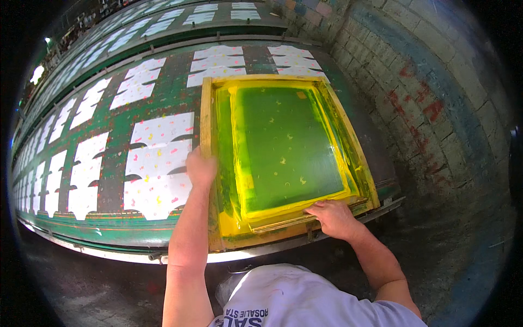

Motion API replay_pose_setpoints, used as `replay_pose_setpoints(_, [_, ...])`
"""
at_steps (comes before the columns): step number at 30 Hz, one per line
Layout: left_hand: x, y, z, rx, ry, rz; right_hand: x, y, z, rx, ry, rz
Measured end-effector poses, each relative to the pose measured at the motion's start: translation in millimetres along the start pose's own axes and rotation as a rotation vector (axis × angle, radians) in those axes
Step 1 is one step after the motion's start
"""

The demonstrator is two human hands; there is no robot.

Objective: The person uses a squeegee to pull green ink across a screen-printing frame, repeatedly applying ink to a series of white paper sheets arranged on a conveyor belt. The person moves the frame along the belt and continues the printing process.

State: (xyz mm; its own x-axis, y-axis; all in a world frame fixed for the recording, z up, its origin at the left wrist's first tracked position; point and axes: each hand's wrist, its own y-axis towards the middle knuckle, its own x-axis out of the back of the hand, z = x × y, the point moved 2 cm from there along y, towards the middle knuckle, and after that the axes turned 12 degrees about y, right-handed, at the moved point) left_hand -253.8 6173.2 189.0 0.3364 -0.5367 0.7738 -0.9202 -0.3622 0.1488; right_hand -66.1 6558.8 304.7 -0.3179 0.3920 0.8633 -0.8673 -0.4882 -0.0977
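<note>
A screen-printing frame (207,117) with wooden rails lies on the long table in front of me. Its mesh (289,147) looks green in the middle, with small pale motifs, and bright yellow around the edges. My left hand (201,168), a little blurred, is closed on the left rail. Along the near end of the mesh lies a long yellow-stained squeegee (283,222). My right hand (333,218) grips it towards its right part, fingers over the top; the thumb is mostly hidden.
White cut fabric pieces (158,177) with small coloured prints lie in rows on the green table (120,229). A metal rail (234,255) runs along its near edge. A block wall (419,109) stands to the right. Another table (190,27) with white pieces stands beyond.
</note>
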Motion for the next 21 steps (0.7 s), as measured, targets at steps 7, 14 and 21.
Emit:
replay_pose_setpoints(7, [5,-2,-8,0.018,0.101,-0.008,-29,-1,-5,0.071,0.005,-0.199])
replay_pose_setpoints(14, [9,-5,-13,0.022,0.104,-0.022,-14,112,-68,0.100,-0.067,-0.256])
replay_pose_setpoints(21, [7,-2,-22,0.060,0.114,-0.053,22,262,-156,0.116,-0.111,-0.270])
